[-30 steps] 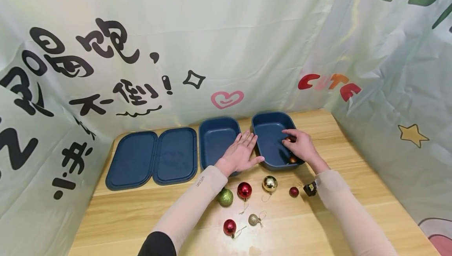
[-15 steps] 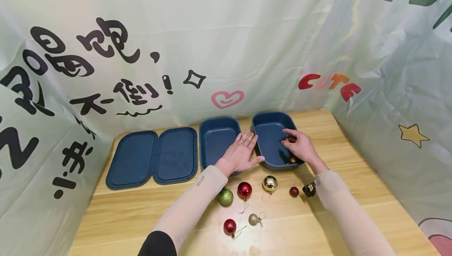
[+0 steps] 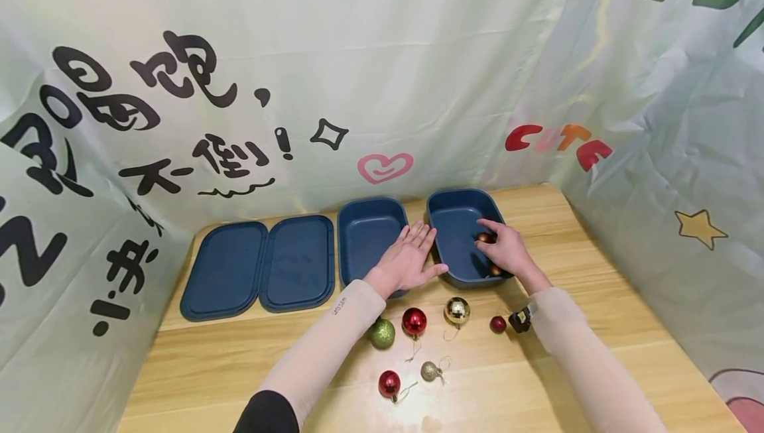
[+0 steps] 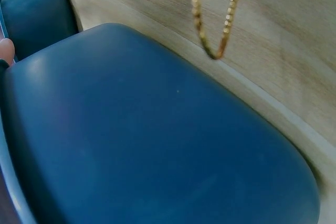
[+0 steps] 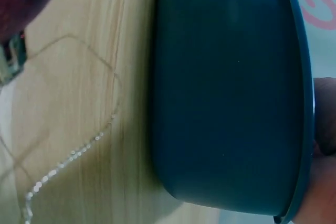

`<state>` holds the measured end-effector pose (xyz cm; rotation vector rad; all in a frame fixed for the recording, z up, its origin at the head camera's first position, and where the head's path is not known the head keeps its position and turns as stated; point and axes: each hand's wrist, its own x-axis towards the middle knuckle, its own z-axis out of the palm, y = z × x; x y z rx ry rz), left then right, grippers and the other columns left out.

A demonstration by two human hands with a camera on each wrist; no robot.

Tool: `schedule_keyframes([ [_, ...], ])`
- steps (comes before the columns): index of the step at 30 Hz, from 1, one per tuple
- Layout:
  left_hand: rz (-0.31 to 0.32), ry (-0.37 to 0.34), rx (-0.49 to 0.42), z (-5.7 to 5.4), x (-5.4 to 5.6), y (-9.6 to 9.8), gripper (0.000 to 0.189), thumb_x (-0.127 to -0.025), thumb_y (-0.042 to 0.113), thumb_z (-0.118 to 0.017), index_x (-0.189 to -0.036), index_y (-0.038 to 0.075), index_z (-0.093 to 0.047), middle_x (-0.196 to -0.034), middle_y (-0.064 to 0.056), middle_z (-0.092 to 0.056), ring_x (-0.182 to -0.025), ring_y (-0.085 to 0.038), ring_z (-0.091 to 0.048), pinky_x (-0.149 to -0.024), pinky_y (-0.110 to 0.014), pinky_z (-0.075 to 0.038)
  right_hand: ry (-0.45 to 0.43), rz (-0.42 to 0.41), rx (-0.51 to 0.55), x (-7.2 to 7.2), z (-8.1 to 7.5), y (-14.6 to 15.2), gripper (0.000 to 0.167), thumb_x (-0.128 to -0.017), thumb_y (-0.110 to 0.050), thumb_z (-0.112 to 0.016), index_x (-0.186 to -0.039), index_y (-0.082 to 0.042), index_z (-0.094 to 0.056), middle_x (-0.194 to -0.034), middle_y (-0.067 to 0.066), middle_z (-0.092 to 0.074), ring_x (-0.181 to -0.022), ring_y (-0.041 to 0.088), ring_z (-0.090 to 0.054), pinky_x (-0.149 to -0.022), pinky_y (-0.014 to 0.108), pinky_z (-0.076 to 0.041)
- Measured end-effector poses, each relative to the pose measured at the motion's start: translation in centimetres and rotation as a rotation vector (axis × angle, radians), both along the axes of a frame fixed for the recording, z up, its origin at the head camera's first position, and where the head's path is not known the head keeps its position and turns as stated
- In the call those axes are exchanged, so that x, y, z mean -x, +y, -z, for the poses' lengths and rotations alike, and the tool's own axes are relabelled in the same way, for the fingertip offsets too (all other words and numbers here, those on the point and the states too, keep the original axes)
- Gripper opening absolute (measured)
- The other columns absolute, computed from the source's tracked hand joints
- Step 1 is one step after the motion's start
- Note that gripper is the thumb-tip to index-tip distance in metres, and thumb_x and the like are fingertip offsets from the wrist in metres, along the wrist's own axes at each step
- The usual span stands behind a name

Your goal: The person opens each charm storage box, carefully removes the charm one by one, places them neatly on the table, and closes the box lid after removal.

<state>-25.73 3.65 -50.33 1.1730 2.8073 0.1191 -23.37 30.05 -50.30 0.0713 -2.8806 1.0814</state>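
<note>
In the head view my left hand (image 3: 406,257) lies flat with straight fingers over the middle blue box (image 3: 373,202). Its fingertips and thumb reach the left rim of the right-hand blue box (image 3: 447,237). Inside that box my right hand (image 3: 510,247) has thumb and index finger around a bronze Christmas ball (image 3: 484,238); whether they press on it is hard to see. A second bronze ball (image 3: 495,270) sits lower in the box, partly behind the hand. The right wrist view mostly shows the box's outer wall (image 5: 231,93), a fingertip just past its rim.
Nearer on the wooden table (image 3: 197,380) lie a green glitter ball (image 3: 382,333), two red balls, one of them a shiny red ball (image 3: 414,321), a gold ball (image 3: 457,311), a small champagne ball (image 3: 429,371) and a small dark red ball (image 3: 498,324). Two lids (image 3: 296,264) lie left.
The right wrist has shifted slightly, and more of the upper bronze ball shows between thumb and index finger. My left hand has stayed in place.
</note>
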Motion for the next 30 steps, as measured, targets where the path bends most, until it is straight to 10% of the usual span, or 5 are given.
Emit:
schedule_keyframes([
  [7,0.000,-0.007,-0.007,-0.1,0.0,0.0,0.089,-0.107,0.069,-0.033,-0.170,0.008,-0.017,-0.176,-0.016,-0.020,-0.166,-0.030,-0.011,-0.135,-0.044,-0.008,-0.056,-0.023,0.025,0.1,-0.1,-0.1,0.058,-0.097,-0.008,-0.070,-0.149,0.010,-0.052,-0.147,0.035,-0.056,-0.133,0.052,-0.056,-0.109,0.063,-0.048],
  [30,-0.007,0.011,-0.002,0.2,0.0,0.1,0.090,-0.107,0.071,-0.029,-0.170,0.008,-0.017,-0.176,-0.015,-0.023,-0.166,-0.029,-0.009,-0.135,-0.043,-0.008,-0.131,-0.060,0.072,0.9,0.9,-0.1,0.045,-0.088,-0.006,-0.082,-0.126,0.013,-0.068,-0.115,0.030,-0.075,-0.108,0.042,-0.074,-0.095,0.050,-0.060],
])
